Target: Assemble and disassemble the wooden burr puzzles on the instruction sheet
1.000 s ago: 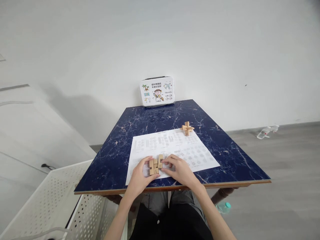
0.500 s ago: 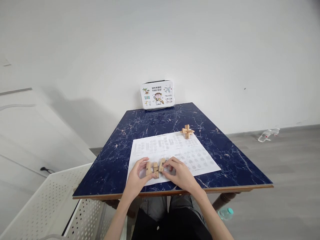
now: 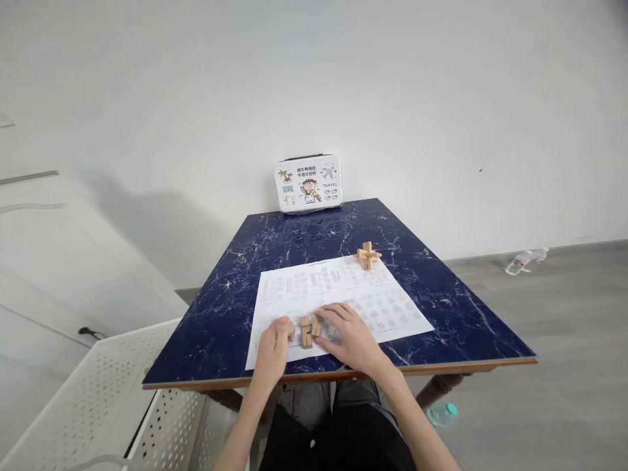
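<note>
My left hand is closed at the left of the printed sheet. A wooden puzzle block is mostly hidden inside its fingers. Just right of it, a notched wooden block lies on the paper. My right hand holds another wooden block by its ends between thumb and fingers; this one leans slightly and sits right beside the notched block. At the sheet's far right corner stands a cross-shaped wooden burr puzzle, put together from several pieces.
The blue marbled table has a wooden front edge. A white cartoon-printed case leans on the wall at the back. White perforated baskets stand at the lower left. Plastic bottles lie on the floor at right, one with a teal cap.
My left hand has closed over the leftmost block, pulling it slightly left, away from the middle block. My right hand stays at its block, its fingers now reaching over the far end.
</note>
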A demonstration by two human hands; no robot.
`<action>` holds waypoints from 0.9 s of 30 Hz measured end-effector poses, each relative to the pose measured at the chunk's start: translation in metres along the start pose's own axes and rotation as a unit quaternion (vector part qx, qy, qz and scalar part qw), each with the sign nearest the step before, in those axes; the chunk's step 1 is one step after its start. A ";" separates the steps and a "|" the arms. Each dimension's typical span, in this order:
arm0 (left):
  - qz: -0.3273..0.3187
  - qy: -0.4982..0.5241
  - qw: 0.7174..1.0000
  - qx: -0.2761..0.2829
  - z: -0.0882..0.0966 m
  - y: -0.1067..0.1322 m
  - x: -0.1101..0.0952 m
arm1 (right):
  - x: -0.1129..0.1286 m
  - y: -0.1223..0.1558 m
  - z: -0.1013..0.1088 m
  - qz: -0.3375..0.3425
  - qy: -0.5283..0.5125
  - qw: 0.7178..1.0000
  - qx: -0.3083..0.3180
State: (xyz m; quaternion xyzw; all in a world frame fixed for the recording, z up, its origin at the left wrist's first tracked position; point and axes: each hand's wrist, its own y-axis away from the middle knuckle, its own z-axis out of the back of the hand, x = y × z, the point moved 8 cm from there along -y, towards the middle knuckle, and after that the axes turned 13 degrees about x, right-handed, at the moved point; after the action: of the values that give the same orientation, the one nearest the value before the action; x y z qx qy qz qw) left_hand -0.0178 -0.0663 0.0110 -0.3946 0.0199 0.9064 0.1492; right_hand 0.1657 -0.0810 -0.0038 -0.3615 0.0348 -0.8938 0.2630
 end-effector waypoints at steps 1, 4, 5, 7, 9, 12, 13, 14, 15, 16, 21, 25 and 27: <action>0.001 -0.012 1.000 -0.007 0.000 0.000 0.001 | 0.000 0.000 0.000 -0.001 0.000 1.000 -0.002; 0.007 -0.039 0.999 -0.036 0.000 0.002 0.004 | -0.001 0.001 0.002 -0.009 -0.007 1.000 -0.015; 0.008 -0.046 0.998 -0.045 0.000 0.002 0.005 | -0.001 0.001 0.003 -0.012 -0.011 1.000 -0.020; 0.007 -0.062 0.997 -0.053 0.000 0.001 0.005 | -0.002 0.002 0.006 -0.021 -0.022 0.999 -0.030; 0.005 -0.080 0.995 -0.054 0.000 0.000 0.004 | -0.003 0.004 0.007 -0.030 -0.033 0.998 -0.037; -0.006 -0.088 0.994 -0.060 0.003 0.000 0.005 | -0.005 0.005 0.007 -0.044 -0.044 0.997 -0.034; -0.013 -0.085 0.994 -0.063 0.005 0.001 0.006 | -0.006 0.005 0.006 -0.048 -0.047 0.997 -0.032; -0.019 -0.083 0.994 -0.064 0.006 0.002 0.007 | -0.007 0.005 0.006 -0.051 -0.050 0.997 -0.030; -0.025 -0.084 0.994 -0.063 0.008 0.003 0.008 | -0.008 0.006 0.006 -0.053 -0.053 0.997 -0.029; -0.030 -0.089 0.994 -0.060 0.010 0.005 0.009 | -0.008 0.006 0.006 -0.054 -0.058 0.996 -0.029; -0.043 -0.177 0.982 -0.053 0.015 0.010 0.014 | -0.012 0.008 0.006 -0.080 -0.089 0.992 -0.026; -0.054 -0.189 0.978 -0.065 0.016 0.013 0.019 | -0.010 0.009 0.008 -0.080 -0.112 0.990 -0.026; -0.055 -0.167 0.983 -0.053 0.016 0.015 0.022 | -0.010 0.009 0.009 -0.079 -0.124 0.989 -0.024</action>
State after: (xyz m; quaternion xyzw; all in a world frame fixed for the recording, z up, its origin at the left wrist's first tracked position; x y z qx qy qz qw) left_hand -0.0472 -0.0729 0.0048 -0.2452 -0.0755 0.9499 0.1786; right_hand 0.1815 -0.0828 -0.0058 -0.4777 -0.0051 -0.8588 0.1852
